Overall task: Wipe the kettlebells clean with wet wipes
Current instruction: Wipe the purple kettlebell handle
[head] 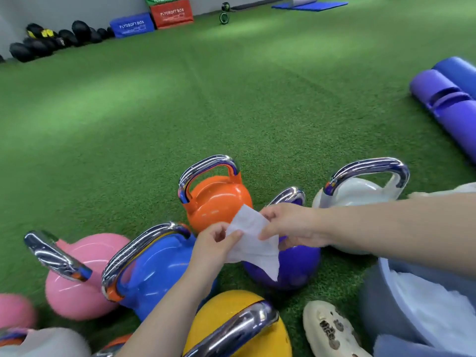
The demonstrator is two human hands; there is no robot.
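Observation:
A white wet wipe (253, 240) hangs spread between both hands above the kettlebells. My left hand (215, 249) pinches its left edge and my right hand (291, 224) pinches its right edge. Just behind the wipe stands an orange kettlebell (215, 199). A purple kettlebell (296, 266) sits under my right hand, partly hidden by the wipe. Blue (154, 269), pink (82, 274), yellow (231, 325) and white (358, 189) kettlebells stand around them, all with chrome handles.
Green turf (231, 99) stretches ahead. A pale blue tub (381, 300) holding white material stands at the lower right, a cream clog (332, 331) beside it. Purple and blue rollers (448, 99) lie at the right. Plyo boxes (154, 19) and black balls (51, 39) line the far wall.

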